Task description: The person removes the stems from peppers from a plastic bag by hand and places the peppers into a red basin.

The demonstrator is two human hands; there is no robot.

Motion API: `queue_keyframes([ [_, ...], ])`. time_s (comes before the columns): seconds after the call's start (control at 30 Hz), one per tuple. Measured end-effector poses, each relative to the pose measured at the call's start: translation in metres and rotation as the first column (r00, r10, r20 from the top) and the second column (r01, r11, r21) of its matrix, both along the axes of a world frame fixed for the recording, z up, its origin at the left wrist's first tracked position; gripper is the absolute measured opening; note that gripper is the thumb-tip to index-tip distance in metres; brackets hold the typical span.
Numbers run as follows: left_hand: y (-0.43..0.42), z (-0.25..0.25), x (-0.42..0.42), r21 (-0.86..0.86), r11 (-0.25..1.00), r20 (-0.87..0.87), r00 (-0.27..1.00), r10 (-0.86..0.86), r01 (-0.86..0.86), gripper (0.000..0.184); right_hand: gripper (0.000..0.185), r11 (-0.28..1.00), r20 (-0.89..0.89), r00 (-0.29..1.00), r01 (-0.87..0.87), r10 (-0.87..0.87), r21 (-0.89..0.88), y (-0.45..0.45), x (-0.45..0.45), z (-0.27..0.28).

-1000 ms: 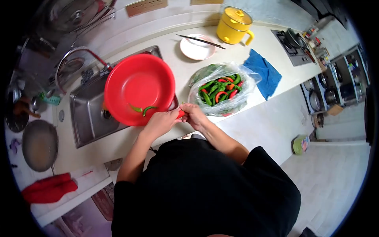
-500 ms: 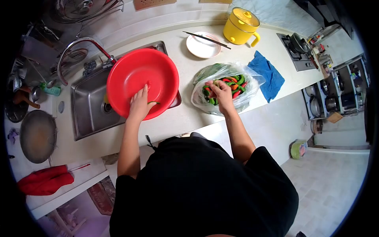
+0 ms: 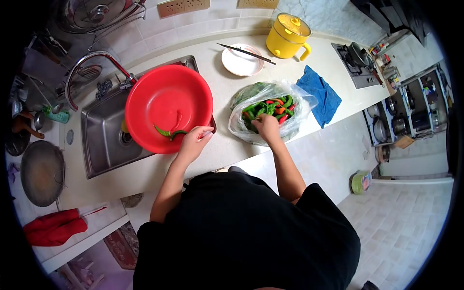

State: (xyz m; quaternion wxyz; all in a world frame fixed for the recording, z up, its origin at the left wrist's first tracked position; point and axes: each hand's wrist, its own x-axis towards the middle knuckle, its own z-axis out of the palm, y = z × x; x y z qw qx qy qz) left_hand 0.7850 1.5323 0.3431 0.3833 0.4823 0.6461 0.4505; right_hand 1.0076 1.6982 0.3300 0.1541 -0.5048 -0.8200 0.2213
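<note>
Chili peppers (image 3: 269, 110) lie in two places: three, two green and one red, in one red basin (image 3: 166, 92) above the sink (image 3: 100, 130), and a heap we cannot count in one plastic bag (image 3: 239, 126) on the table (image 3: 221, 99). Our right hand (image 3: 268, 128) is in that bag; we cannot tell whether its grip grasps any. Our left hand (image 3: 192, 145), half curled, is at the basin's rim, its grip equally unclear.

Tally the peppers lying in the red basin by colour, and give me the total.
Red: 1 (a red pepper)
Green: 2 (a lighter green pepper, a darker green pepper)
Total in the red basin: 3
</note>
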Motion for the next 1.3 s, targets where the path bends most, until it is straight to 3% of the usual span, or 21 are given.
queue_keyframes([
  [0.03,0.004,0.0,0.001,-0.004,1.0,0.052,0.999,0.009,-0.009,0.022,0.025,0.993,-0.12,0.987,0.11,-0.104,0.044,0.002,0.002,0.009],
  [0.1,0.006,0.003,0.005,-0.006,1.0,0.129,0.991,-0.02,0.021,0.023,0.02,0.967,-0.45,0.858,0.197,-0.249,-0.16,0.001,0.004,0.048],
  [0.17,0.007,0.014,0.013,-0.054,0.997,0.287,0.957,-0.045,0.063,0.025,0.014,0.854,-0.715,0.568,-0.041,-0.407,-0.518,0.001,-0.001,0.069],
  [0.23,0.015,0.032,0.021,-0.123,0.986,0.505,0.862,-0.039,0.116,0.029,0.012,0.85,-0.747,0.552,-0.122,-0.371,-0.512,-0.011,-0.016,0.084],
  [0.3,0.021,0.034,0.023,-0.095,0.981,0.778,0.628,-0.034,0.17,0.043,0.016,0.97,-0.717,0.683,-0.053,-0.137,-0.236,-0.037,-0.039,0.08],
  [0.33,0.023,0.034,0.024,-0.066,0.982,0.872,0.489,-0.03,0.178,0.045,0.02,0.985,-0.61,0.773,-0.139,0.171,0.1,-0.048,-0.045,0.076],
  [0.37,0.024,0.035,0.023,-0.034,0.983,0.942,0.335,-0.03,0.181,0.048,0.024,0.875,-0.398,0.811,-0.262,0.428,0.408,-0.059,-0.049,0.071],
  [0.43,0.02,0.04,0.016,-0.061,0.992,0.968,0.251,0.033,0.106,0.046,0.027,0.706,-0.264,0.72,-0.42,0.642,0.57,-0.078,-0.058,0.064],
  [0.47,0.017,0.038,0.009,-0.049,0.994,0.95,0.312,0.016,0.1,0.044,0.021,0.718,-0.285,0.705,-0.446,0.65,0.534,-0.084,-0.058,0.06],
  [0.53,0.01,0.037,0.002,-0.044,0.995,0.903,0.429,0.0,0.092,0.041,0.018,0.953,-0.668,0.697,-0.298,0.26,0.061,-0.091,-0.056,0.052],
  [0.57,0.006,0.043,0.002,-0.053,0.994,0.876,0.483,0.002,0.091,0.04,0.017,0.947,-0.749,0.662,-0.239,-0.004,-0.216,-0.094,-0.056,0.053],
  [0.63,0.001,0.042,0.008,-0.064,0.995,0.83,0.558,0.013,0.072,0.037,0.017,0.82,-0.803,0.516,-0.293,-0.298,-0.492,-0.085,-0.065,0.057],
  [0.7,0.001,0.038,0.015,-0.055,0.998,0.79,0.612,0.025,0.03,0.034,0.018,0.789,-0.831,0.478,-0.376,-0.285,-0.486,-0.086,-0.077,0.065],
  [0.9,-0.009,0.037,0.016,-0.087,0.995,0.729,0.677,0.098,-0.05,0.024,0.019,0.558,-0.761,0.585,-0.546,-0.28,-0.625,-0.082,-0.078,0.049],
  [1.0,-0.015,0.036,0.011,-0.178,0.976,0.69,0.723,0.036,0.121,0.02,0.019,0.711,-0.777,0.594,-0.453,-0.208,-0.537,-0.09,-0.078,0.044],
  [1.07,-0.016,0.032,0.011,-0.134,0.983,0.649,0.761,-0.006,0.122,0.017,0.02,0.801,-0.794,0.597,-0.417,-0.115,-0.43,-0.092,-0.081,0.038],
  [1.17,-0.016,0.027,0.017,-0.084,0.993,0.556,0.831,-0.025,0.086,0.012,0.019,0.843,-0.877,0.474,-0.438,-0.079,-0.313,-0.091,-0.085,0.034],
  [1.2,-0.015,0.025,0.018,-0.064,0.996,0.501,0.865,-0.025,0.066,0.012,0.02,0.764,-0.823,0.545,-0.46,-0.158,-0.451,-0.09,-0.082,0.034],
  [1.3,-0.012,0.017,0.021,-0.053,0.998,0.33,0.944,-0.008,0.027,0.014,0.024,0.66,-0.812,0.482,-0.498,-0.328,-0.563,-0.086,-0.087,0.029],
])
